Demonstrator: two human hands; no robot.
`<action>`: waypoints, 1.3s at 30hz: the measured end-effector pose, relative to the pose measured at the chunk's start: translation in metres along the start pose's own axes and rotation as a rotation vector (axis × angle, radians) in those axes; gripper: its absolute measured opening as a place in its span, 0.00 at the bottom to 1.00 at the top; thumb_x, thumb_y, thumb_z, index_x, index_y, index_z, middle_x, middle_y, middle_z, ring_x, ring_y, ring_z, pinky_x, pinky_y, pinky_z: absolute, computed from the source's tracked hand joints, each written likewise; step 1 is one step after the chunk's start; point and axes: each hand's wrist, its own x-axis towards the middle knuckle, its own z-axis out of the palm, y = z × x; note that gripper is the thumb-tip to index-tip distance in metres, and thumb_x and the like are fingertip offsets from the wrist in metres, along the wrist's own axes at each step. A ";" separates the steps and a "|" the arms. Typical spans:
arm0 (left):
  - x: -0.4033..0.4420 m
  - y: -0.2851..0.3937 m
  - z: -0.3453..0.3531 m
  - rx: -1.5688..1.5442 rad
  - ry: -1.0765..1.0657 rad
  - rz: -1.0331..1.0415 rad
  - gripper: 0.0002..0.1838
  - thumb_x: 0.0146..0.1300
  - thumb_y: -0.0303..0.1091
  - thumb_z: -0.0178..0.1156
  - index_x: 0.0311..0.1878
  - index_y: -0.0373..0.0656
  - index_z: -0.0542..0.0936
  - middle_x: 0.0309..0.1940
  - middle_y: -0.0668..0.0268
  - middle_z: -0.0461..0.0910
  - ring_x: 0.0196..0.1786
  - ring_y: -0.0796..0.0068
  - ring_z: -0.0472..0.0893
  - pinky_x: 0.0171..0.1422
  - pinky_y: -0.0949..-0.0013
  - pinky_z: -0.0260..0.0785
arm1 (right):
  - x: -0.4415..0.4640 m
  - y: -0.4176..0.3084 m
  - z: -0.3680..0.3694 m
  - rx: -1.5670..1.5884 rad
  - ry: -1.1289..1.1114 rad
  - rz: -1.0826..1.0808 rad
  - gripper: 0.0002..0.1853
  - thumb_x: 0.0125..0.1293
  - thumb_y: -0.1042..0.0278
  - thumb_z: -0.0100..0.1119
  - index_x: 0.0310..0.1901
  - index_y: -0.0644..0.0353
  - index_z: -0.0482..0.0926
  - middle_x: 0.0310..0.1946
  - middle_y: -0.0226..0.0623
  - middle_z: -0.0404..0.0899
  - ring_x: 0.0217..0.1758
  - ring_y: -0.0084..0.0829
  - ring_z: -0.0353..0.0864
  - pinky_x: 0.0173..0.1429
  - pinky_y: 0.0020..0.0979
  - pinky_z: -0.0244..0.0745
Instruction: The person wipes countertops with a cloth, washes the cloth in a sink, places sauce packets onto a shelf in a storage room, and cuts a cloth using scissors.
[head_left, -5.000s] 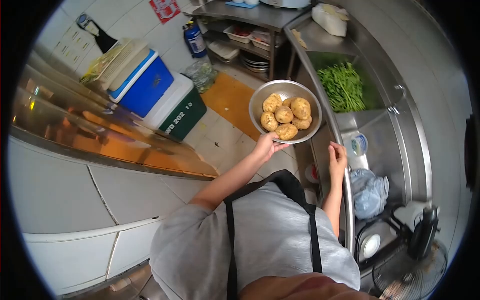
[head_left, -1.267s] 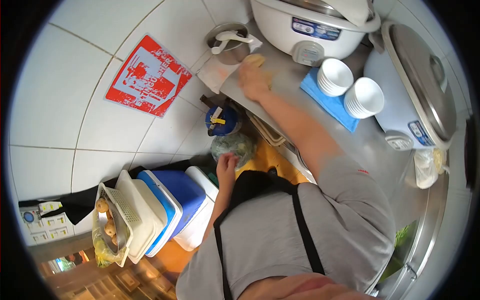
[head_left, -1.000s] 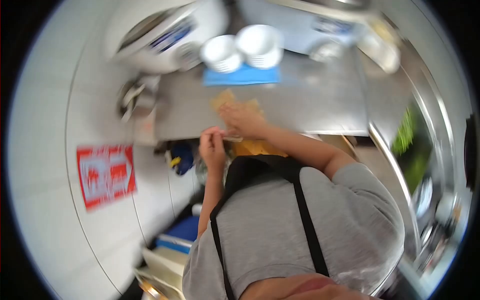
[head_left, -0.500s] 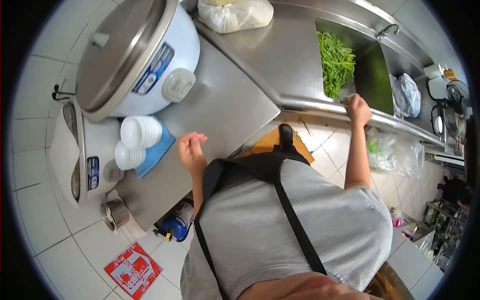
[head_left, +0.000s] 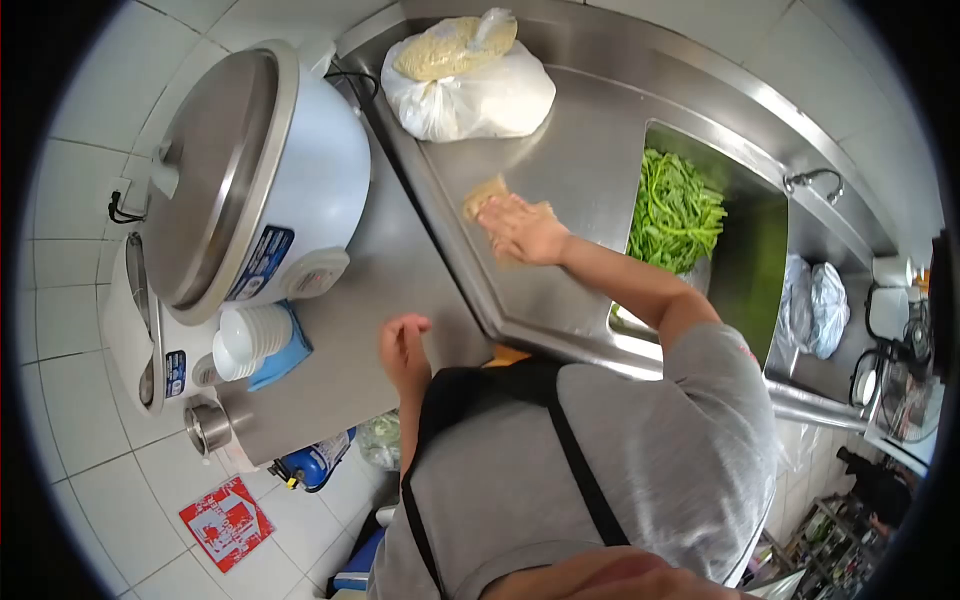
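My right hand [head_left: 522, 228] lies over a tan cloth [head_left: 486, 193], pressing it against the stainless steel sink counter [head_left: 585, 130]. Part of the cloth shows past the fingertips and under the palm. My left hand [head_left: 403, 348] hovers in front of the apron above the lower steel table [head_left: 370, 260]. Its fingers are loosely bent, with nothing visible in them. Leafy green vegetables [head_left: 675, 210] fill the left part of the sink basin [head_left: 745, 240], to the right of my right arm.
A white plastic bag [head_left: 470, 100] with a bag of grain-like bits [head_left: 455, 48] on top stands at the counter's back. A large rice cooker [head_left: 310, 160], stacked white bowls [head_left: 250, 338] and a blue cloth [head_left: 283, 350] are at left. A faucet [head_left: 815, 182] overhangs the basin.
My right hand has moved from the sink's front rail, left and farther onto the counter, with the cloth now plainly visible under it. My body has moved closer to the counter. My left fingers are more bent.
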 end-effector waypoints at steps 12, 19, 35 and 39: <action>-0.029 0.026 -0.019 0.080 0.211 -0.229 0.05 0.64 0.23 0.46 0.34 0.37 0.72 0.28 0.64 0.74 0.30 0.77 0.74 0.39 0.75 0.69 | -0.113 0.256 -0.068 -0.504 0.352 0.976 0.27 0.67 0.55 0.33 0.63 0.61 0.57 0.64 0.42 0.57 0.69 0.40 0.52 0.72 0.41 0.39; -0.086 -0.007 -0.072 0.026 0.321 -0.249 0.05 0.63 0.21 0.45 0.33 0.36 0.71 0.27 0.64 0.73 0.30 0.77 0.74 0.37 0.75 0.70 | -0.365 0.305 -0.124 -0.408 0.387 1.731 0.18 0.60 0.61 0.47 0.48 0.61 0.74 0.47 0.43 0.74 0.45 0.35 0.75 0.49 0.30 0.71; -0.116 0.051 -0.039 -0.017 0.391 -0.094 0.05 0.62 0.22 0.46 0.33 0.37 0.72 0.27 0.64 0.75 0.31 0.77 0.75 0.38 0.77 0.68 | -0.101 0.058 -0.030 -0.317 -0.018 0.269 0.28 0.68 0.51 0.33 0.67 0.54 0.50 0.69 0.35 0.46 0.73 0.35 0.38 0.73 0.40 0.31; -0.142 0.068 -0.027 -0.107 0.393 -0.127 0.05 0.62 0.22 0.46 0.33 0.37 0.72 0.28 0.63 0.75 0.30 0.77 0.75 0.39 0.76 0.68 | -0.141 -0.038 -0.024 -0.006 -0.041 0.064 0.26 0.69 0.53 0.35 0.65 0.55 0.56 0.68 0.35 0.50 0.72 0.33 0.42 0.73 0.40 0.32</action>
